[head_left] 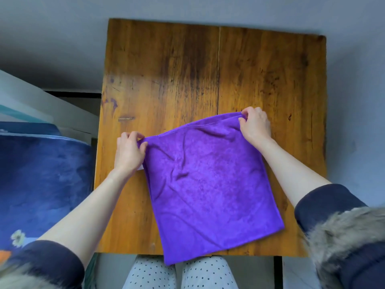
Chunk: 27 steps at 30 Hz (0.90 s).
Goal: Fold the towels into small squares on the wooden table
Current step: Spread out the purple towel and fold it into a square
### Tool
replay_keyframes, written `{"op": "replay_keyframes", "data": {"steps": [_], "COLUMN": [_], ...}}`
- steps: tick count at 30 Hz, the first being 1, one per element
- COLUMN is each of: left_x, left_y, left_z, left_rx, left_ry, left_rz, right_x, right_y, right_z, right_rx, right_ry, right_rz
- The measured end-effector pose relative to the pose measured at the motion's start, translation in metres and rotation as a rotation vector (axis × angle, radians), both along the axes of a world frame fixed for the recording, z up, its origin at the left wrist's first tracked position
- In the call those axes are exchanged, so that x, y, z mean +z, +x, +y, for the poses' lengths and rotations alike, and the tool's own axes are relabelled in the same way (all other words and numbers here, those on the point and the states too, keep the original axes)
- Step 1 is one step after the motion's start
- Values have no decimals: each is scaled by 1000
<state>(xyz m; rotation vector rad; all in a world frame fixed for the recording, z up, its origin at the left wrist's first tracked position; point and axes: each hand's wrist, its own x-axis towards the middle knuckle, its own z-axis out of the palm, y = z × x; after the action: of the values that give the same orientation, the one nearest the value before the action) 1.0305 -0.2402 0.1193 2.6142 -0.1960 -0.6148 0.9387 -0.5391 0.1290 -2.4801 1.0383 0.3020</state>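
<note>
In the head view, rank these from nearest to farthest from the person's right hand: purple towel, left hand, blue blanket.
1. purple towel: its far corner is pinched in the right hand.
2. left hand: at the towel's opposite far corner.
3. blue blanket: off the table, far left.

one purple towel (206, 184), one wooden table (166, 69), two hands: left (129, 151), right (255, 124)

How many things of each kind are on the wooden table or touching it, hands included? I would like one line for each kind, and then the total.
Purple towel: 1, on the wooden table
Hands: 2, left hand and right hand, each pinching a far corner of the towel
Total: 3
</note>
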Motion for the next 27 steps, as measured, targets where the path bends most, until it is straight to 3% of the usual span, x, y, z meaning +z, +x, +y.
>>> {"op": "replay_keyframes", "data": {"steps": [7, 17, 27], "left_x": [-5, -5, -12], "left_y": [5, 14, 11], "left_z": [6, 12, 10], "left_rx": [110, 150, 92], "left_ry": [-37, -55, -12], "left_rz": [78, 113, 58], "right_x": [-6, -2, -13], "right_y": [8, 7, 12], "right_z": [-8, -13, -22], "right_rx": [148, 36, 58], "right_ry": [-103, 3, 47], "right_rz": [136, -110, -38]}}
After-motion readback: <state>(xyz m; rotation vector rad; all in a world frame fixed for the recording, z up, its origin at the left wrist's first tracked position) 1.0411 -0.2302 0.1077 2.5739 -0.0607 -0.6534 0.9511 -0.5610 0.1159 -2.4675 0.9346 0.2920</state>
